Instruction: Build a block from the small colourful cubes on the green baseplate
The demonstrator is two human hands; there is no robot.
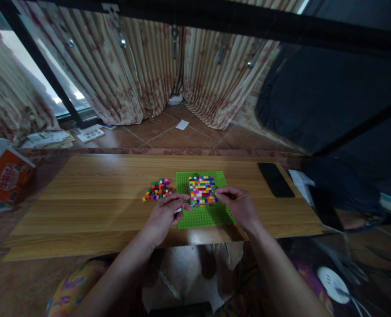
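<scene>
A low block built of many small coloured toy bricks (202, 189) sits on a green studded baseplate (204, 218). My left hand (164, 215) is at its left side, index finger and thumb reaching toward the near left corner. A small white brick (178, 211) shows among the curled lower fingers of that hand. My right hand (240, 204) is at the block's right edge, thumb and forefinger pinched together there. Whatever lies between those fingertips is too small to make out. Left of the baseplate lies a loose pile of coloured bricks (158, 189), just beyond my left hand.
The wooden table (99, 193) carries a black phone (275, 179) on the right. Beside its right end are white paper (300, 186) and another dark device (324, 207). A plastic tub with an orange label (7, 176) stands at the far left. A white power strip (333, 284) lies lower right.
</scene>
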